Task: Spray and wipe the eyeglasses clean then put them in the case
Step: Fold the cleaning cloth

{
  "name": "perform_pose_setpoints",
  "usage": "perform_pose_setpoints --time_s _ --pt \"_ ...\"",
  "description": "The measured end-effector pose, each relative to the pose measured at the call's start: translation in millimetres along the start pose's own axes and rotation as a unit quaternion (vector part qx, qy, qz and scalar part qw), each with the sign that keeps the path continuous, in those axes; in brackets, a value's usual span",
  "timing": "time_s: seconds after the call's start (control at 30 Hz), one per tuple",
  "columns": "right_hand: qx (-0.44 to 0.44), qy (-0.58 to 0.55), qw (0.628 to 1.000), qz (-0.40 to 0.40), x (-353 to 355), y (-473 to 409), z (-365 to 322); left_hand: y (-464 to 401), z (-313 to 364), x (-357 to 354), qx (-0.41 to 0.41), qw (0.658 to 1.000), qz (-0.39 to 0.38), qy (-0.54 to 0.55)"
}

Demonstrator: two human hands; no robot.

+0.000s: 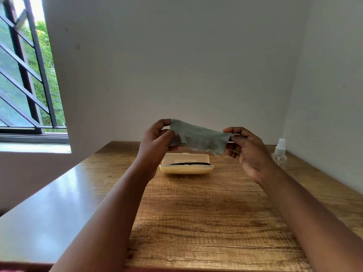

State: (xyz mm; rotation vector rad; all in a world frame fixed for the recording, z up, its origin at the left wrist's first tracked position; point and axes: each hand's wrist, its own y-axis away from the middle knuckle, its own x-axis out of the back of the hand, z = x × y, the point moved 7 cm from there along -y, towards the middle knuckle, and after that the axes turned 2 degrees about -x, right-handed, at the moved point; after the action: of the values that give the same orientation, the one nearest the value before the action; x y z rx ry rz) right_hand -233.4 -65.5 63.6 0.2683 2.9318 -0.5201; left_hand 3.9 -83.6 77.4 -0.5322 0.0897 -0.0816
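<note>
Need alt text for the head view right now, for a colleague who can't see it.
Both hands, left hand and right hand, pinch a grey-green cloth stretched between them above a wooden table. Behind it, an open yellow case holds dark eyeglasses; a clear spray bottle stands right.

Two bare hands, left [157,139] and right [246,149]. One grey-green microfibre cloth with zigzag edges [198,137]. One pale yellow plastic eyeglass case, lid open [186,168], with one dark pair of eyeglasses [189,164] inside. One clear plastic spray bottle [279,154]. One wood-grain counter [206,213]. One barred window [25,75].
</note>
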Motion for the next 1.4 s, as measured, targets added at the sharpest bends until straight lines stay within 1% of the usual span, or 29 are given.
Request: perform_pose_setpoints --time_s 0.13,0.33,0.47,0.53,0.77,0.93,1.03,1.13,1.27,1.4 --pt "0.026 0.048 0.998 0.017 2 0 -2 0 -2 0 -0.002 1.000 0.002 -0.012" --pt "0.030 0.048 0.997 0.043 7 -5 0 1 -5 -6 0.008 0.999 -0.026 -0.022" --pt "0.024 0.012 0.998 0.051 8 -3 0 1 -5 -6 0.010 0.999 -0.030 -0.027" --pt "0.029 0.014 0.998 0.053 7 -2 0 1 -5 -7 0.009 0.999 -0.033 -0.032" --pt "0.036 0.101 0.992 0.061 8 0 6 1 -10 -11 0.003 0.997 -0.041 -0.065" --pt "0.015 0.164 0.982 0.094 12 -2 12 4 -12 -17 0.018 0.996 -0.054 -0.069" --pt "-0.016 0.157 0.983 0.089 12 -4 19 5 -18 -16 0.056 0.994 -0.064 -0.073" --pt "-0.050 0.111 0.989 0.080 12 -6 23 4 -22 -13 0.089 0.993 -0.060 -0.048" --pt "-0.075 0.046 0.995 0.047 5 -7 27 2 -24 -5 0.086 0.995 -0.032 -0.036" --pt "-0.078 0.048 0.995 0.038 4 -8 27 1 -26 4 0.083 0.995 0.003 -0.047"
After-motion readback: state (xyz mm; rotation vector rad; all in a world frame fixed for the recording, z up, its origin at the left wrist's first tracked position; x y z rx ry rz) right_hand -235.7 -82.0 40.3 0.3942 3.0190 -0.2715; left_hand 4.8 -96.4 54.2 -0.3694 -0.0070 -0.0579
